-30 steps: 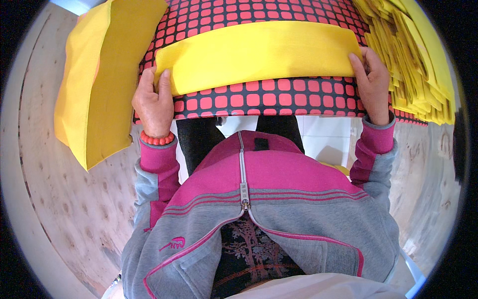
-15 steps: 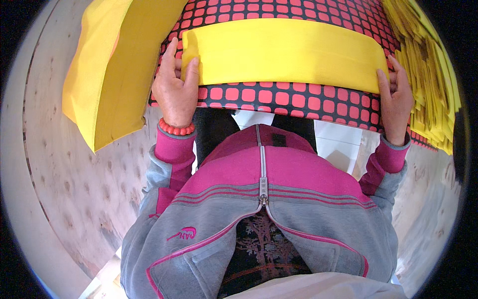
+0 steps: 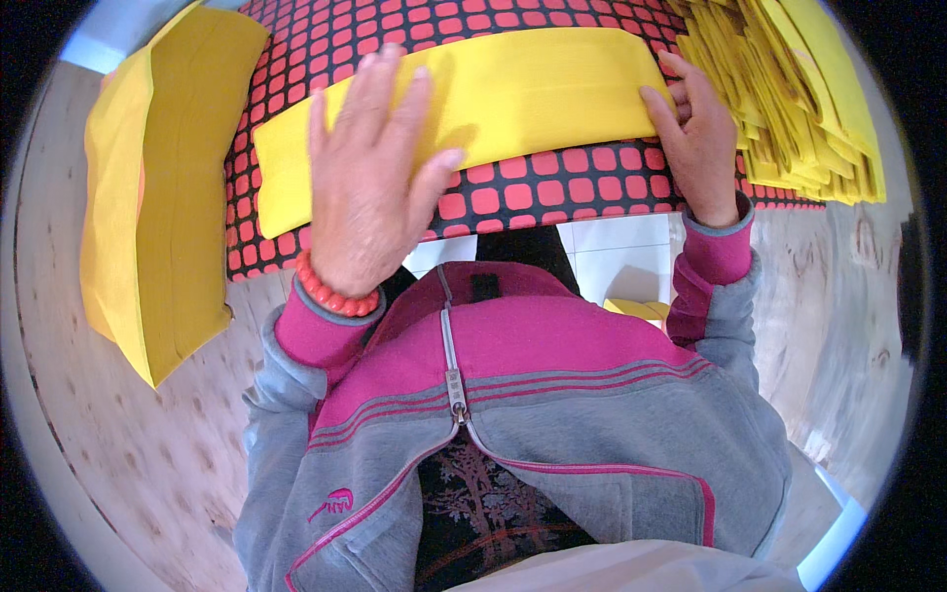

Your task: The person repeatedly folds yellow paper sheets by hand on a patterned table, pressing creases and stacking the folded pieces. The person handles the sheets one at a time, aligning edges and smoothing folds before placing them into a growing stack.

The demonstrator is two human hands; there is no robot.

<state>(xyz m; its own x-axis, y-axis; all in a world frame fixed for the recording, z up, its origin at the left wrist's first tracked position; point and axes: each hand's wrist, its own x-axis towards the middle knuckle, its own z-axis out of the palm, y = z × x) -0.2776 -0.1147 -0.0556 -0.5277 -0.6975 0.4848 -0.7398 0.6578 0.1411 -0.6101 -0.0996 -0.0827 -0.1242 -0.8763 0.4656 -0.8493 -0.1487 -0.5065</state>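
A long folded strip of yellow cloth (image 3: 543, 94) lies across the table, slightly aslant. My left hand (image 3: 365, 187), with a red bead bracelet (image 3: 333, 288) at the wrist, rests flat over the strip's left part, fingers spread and thumb pointing right. It hides some of the cloth beneath. At the strip's right end, my right hand (image 3: 700, 138) has its thumb and bent fingers closed about the edge.
Red-and-black checked cover (image 3: 508, 197) spreads under the strip. A larger yellow cloth (image 3: 187, 197) hangs over the table's left edge. Many folded yellow pieces are piled (image 3: 779, 109) at the right. Some yellow material (image 3: 639, 310) shows below the table's near edge.
My left hand has left the strip's left end and moved inward onto its top, fingers spreading. My right hand stays at the right end. The view has shifted and tilted.
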